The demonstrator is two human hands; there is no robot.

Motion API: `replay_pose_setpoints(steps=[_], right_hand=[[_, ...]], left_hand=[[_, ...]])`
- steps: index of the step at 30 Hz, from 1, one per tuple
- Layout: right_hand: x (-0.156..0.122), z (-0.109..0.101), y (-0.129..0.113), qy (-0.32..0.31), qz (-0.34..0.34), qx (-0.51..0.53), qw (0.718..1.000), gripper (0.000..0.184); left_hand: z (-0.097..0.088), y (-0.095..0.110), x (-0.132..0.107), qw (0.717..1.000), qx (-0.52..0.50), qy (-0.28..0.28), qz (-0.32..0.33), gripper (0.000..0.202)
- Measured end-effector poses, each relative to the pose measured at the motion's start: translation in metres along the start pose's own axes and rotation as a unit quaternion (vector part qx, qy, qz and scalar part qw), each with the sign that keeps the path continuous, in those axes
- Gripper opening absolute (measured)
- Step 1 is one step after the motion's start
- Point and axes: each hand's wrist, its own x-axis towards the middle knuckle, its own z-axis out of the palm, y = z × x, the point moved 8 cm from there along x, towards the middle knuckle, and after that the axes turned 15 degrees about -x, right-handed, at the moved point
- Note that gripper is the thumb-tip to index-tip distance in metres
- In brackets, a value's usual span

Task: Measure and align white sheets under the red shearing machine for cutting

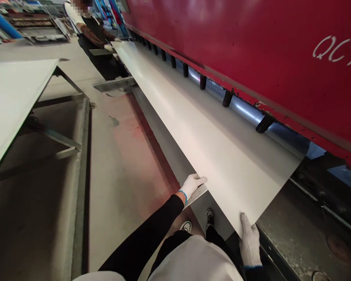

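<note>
Now the left hand (193,185), in a white glove with a blue band at the wrist, sits at the near edge of a long pale metal sheet (193,117). Its fingers are together and clamped on a steel ruler (196,197) that lies against that edge. The right hand (250,242), also in a white glove, touches the near corner of the sheet, but I cannot tell if it pinches the sheet. The sheet lies flat, and its right side goes under a big red cutting machine (280,50) with a row of black feet (227,98). Far off, a co-worker's gloved hand (108,47) touches the far end of the sheet. On the left, a metal stand (68,82) holds another pale sheet (11,105).
</note>
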Motion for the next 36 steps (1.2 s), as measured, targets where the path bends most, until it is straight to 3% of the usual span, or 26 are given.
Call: replay_pose_setpoints(steps=[6,11,22,36], right_hand=[[0.010,-0.002,0.009,-0.001,-0.010,0.005,1.000,0.089],[0.014,-0.004,0.014,-0.003,-0.015,-0.016,1.000,0.087],[0.029,-0.002,0.027,-0.014,-0.012,0.002,1.000,0.097],[0.044,-0.006,0.038,-0.044,-0.037,-0.031,0.998,0.087]], left_hand=[[0.000,-0.004,0.002,1.000,-0.018,-0.019,0.005,0.058],[-0.006,-0.006,0.002,1.000,-0.017,-0.001,0.007,0.053],[-0.001,-0.003,-0.004,1.000,-0.016,-0.007,-0.012,0.053],[-0.001,0.009,-0.011,1.000,0.015,0.020,-0.003,0.046]])
